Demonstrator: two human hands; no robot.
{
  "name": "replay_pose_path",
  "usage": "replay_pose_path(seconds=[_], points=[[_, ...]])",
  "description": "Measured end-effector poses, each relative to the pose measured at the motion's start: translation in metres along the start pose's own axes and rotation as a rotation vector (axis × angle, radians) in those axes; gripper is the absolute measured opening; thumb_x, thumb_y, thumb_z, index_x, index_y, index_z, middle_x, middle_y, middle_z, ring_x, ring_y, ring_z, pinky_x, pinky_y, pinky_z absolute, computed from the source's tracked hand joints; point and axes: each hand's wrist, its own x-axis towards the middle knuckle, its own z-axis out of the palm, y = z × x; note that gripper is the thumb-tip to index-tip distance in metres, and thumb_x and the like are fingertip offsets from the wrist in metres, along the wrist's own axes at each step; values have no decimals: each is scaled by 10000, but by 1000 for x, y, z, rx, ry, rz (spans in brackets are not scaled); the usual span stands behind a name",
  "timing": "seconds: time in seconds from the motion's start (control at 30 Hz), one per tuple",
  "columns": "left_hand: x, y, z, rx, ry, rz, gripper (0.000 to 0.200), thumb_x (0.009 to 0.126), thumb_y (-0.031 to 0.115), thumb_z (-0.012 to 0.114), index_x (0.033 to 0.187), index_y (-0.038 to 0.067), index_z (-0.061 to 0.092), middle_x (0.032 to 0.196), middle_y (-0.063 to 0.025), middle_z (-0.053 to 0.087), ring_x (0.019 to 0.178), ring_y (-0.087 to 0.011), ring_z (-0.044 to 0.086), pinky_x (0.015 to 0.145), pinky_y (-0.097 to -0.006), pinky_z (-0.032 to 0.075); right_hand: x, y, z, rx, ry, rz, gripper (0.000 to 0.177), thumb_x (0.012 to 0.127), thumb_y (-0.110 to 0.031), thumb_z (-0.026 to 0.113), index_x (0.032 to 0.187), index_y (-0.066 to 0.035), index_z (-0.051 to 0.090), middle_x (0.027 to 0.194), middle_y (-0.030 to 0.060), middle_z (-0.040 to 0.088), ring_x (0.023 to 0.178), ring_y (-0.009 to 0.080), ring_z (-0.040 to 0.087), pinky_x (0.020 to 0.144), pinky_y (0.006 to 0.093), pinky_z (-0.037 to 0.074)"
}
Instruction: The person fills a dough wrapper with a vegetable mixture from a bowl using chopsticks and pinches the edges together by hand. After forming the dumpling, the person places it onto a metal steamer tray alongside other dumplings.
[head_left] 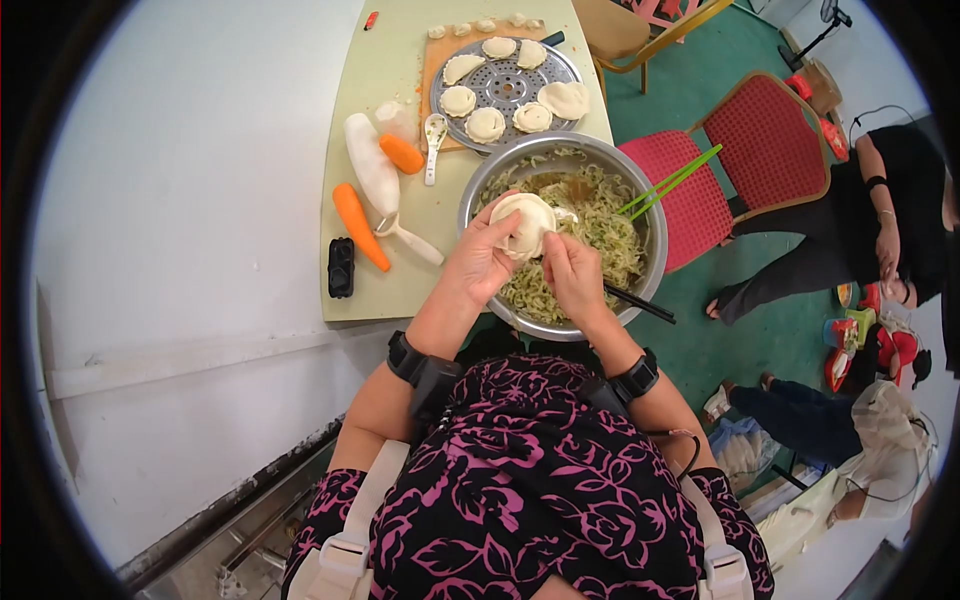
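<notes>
My left hand holds a round, pale dumpling with its fingers closed on the left side. At the dumpling's lower right edge, my right hand pinches the dough rim with thumb and finger. Both hands are above a large metal bowl of shredded green filling. Green chopsticks lean on the bowl's right rim, and dark chopsticks stick out at the lower right. Beyond the bowl, a perforated steamer tray carries several shaped dumplings.
Left on the table lie a white radish, carrots, a peeler, a white spoon and a black object. More dumplings line a wooden board. Red chairs and other people are to the right.
</notes>
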Motion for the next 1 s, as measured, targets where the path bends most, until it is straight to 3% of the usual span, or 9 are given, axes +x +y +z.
replay_pose_path(seconds=[0.1, 0.2, 0.3, 0.5, 0.7, 0.8, 0.9, 1.0], points=[[3, 4, -3, 88, 39, 10, 313, 811, 105, 551, 1096, 6, 465, 994, -93, 571, 896, -177, 572, 778, -280, 479, -2, 18, -13, 106, -58, -40, 335, 872, -239, 460, 631, -7, 448, 501, 115, 423, 440, 201, 415, 453, 317, 349], [0, 7, -2, 113, 68, -27, 261, 809, 86, 552, 1053, 9, 496, 982, -88, 573, 871, -166, 577, 735, -292, 494, 4, 25, -8, -133, 104, -113, 333, 863, -252, 477, 636, -10, 454, 505, 110, 430, 443, 219, 430, 452, 322, 354], [-1, 5, -3, 140, 23, -93, 257, 806, 90, 558, 1043, 8, 503, 968, -86, 577, 855, -161, 581, 728, -284, 495, 2, 18, -2, -236, 177, -374, 328, 860, -256, 481, 643, -11, 458, 513, 117, 432, 447, 245, 432, 449, 330, 352], [-2, 1, -3, 227, -21, -114, 240, 805, 114, 564, 1029, 36, 529, 961, -59, 584, 854, -136, 579, 726, -267, 488, 3, 10, -1, -237, 175, -317, 301, 852, -223, 497, 643, -9, 464, 520, 123, 442, 454, 253, 420, 449, 334, 348], [-6, 1, 1, 112, -2, -41, 294, 777, 55, 584, 1059, 29, 506, 983, -82, 571, 875, -169, 577, 748, -300, 492, -1, 15, 4, -148, 200, -254, 331, 878, -237, 448, 646, -2, 479, 504, 99, 449, 418, 174, 425, 424, 304, 340], [-3, -1, -2, 125, 45, 29, 323, 772, 44, 586, 1076, 12, 483, 989, -94, 569, 887, -178, 576, 756, -303, 489, -7, 13, 2, 63, -33, -10, 327, 883, -236, 434, 665, 1, 488, 516, 74, 468, 409, 141, 417, 418, 286, 341], [-5, 4, -1, 107, 62, 3, 327, 768, 39, 587, 1073, -2, 476, 982, -101, 571, 884, -181, 579, 750, -302, 489, -12, 5, -5, 243, 5, 95, 327, 887, -247, 428, 690, 6, 491, 539, 59, 487, 443, 138, 439, 433, 278, 353], [-5, 8, -4, 127, 20, -70, 299, 771, 43, 585, 1050, -5, 491, 971, -101, 576, 873, -180, 583, 742, -299, 491, -4, 22, -4, -82, 45, -105, 303, 898, -256, 405, 730, -19, 492, 588, 11, 492, 453, 59, 438, 412, 212, 340]])
